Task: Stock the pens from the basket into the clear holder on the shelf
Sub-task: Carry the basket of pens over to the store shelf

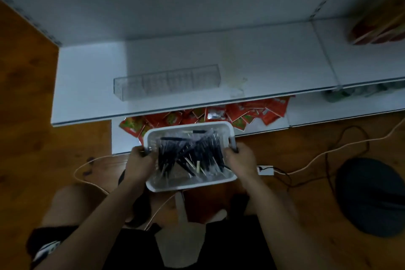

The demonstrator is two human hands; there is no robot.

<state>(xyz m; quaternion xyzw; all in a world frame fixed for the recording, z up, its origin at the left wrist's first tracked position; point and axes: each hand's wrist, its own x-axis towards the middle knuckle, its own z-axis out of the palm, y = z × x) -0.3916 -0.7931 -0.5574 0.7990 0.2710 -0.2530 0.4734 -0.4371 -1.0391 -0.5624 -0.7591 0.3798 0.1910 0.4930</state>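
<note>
Red packets (241,112) lie on the lower shelf just behind the basket (190,186). Cables (328,151) trail over the wooden floor (32,138). The left hand (140,160) and right hand (240,159) each grip a side handle, holding the basket in front of the shelf (87,85). Dark pens (190,149) lie jumbled inside, pointing all ways. The clear holder (166,82) sits on the shelf, its long axis left to right.
</note>
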